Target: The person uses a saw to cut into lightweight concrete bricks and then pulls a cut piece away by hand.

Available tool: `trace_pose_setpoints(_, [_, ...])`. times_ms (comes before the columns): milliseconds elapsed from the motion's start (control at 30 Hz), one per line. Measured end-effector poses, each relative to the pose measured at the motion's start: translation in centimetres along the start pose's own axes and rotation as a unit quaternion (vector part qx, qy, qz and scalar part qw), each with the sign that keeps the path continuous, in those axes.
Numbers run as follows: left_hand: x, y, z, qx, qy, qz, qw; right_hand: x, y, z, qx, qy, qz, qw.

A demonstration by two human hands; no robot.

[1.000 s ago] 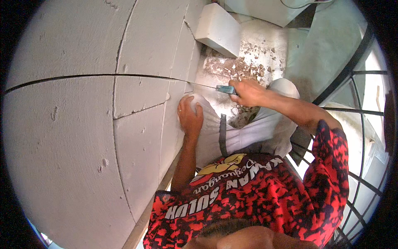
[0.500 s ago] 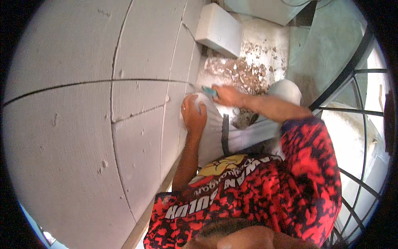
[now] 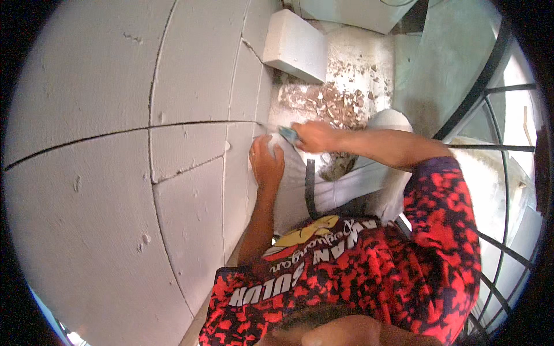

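My right hand [image 3: 312,137] is closed round the teal handle of a hand tool [image 3: 288,135]. Its thin far end points toward the block wall [image 3: 190,141], close to where a long dark groove in the wall ends; the blade is too blurred to name its kind. My left hand [image 3: 267,161] lies with fingers apart over my bent left knee [image 3: 280,144], beside the wall, and holds nothing I can see. Pale joint lines divide the wall into large light-grey blocks.
A loose white block [image 3: 296,49] lies ahead by the wall's foot. Broken brown and white rubble [image 3: 337,106] covers the floor past my knees. To the right stand a dark metal window grille [image 3: 501,147] and a greenish panel [image 3: 441,75].
The tool in my right hand has tilted and shifted slightly, still near the groove's end. My left hand stays on my knee. The whole view has shifted a little.
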State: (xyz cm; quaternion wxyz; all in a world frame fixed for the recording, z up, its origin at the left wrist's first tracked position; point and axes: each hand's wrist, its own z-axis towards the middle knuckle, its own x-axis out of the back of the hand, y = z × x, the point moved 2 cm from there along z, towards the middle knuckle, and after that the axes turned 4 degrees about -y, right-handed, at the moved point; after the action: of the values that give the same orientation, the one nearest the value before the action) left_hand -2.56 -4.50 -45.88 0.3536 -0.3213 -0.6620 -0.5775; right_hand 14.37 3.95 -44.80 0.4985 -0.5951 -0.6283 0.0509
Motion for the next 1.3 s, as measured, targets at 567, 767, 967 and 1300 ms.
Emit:
trace_pose_setpoints(567, [1.3,-0.7,0.5,-0.009,0.034,-0.006,0.999,2.7,0.0,4.6,-0.024,0.001,-0.035,0.999])
trace_pose_setpoints(767, [1.3,-1.4,-1.0,-0.01,0.044,-0.006,0.999,-1.4,0.7,4.6,-0.016,0.034,-0.004,0.999])
trace_pose_setpoints(967, [0.7,-1.3,0.3,-0.024,0.048,-0.042,0.998,-0.8,3.5,1.1,-0.066,0.037,-0.007,0.997])
trace_pose_setpoints(1300, [0.9,-1.4,0.2,0.004,0.012,-0.01,1.0,0.3,3.6,-1.5,-0.058,0.03,-0.037,0.997])
